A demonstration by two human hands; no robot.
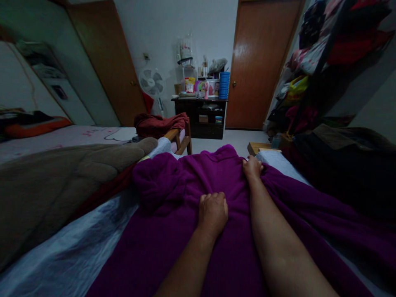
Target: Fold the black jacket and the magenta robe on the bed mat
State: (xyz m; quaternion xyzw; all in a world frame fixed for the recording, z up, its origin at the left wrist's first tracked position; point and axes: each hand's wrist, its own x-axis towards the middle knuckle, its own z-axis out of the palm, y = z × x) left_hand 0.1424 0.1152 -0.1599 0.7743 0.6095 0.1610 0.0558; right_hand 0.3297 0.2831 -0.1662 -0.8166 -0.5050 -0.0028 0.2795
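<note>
A purple fleece garment (173,243) is spread over the bed in front of me. One sleeve-like length stretches to the lower right, and a bunched part lies at the upper left. Near its middle, my left hand (213,212) is closed with curled fingers on the cloth, and creases run out from it. Farther off, my right hand (253,167) grips the garment by its upper right shoulder area, thumb to the left. Its fingertips are partly hidden by the cloth.
A brown plush blanket (71,177) covers the bed's left side, over a pale blue sheet (83,235). Dark clothes (346,165) are heaped at right. Beyond stand a wooden bed frame (185,142), a black cabinet (199,119), a fan (152,82) and a door (262,62).
</note>
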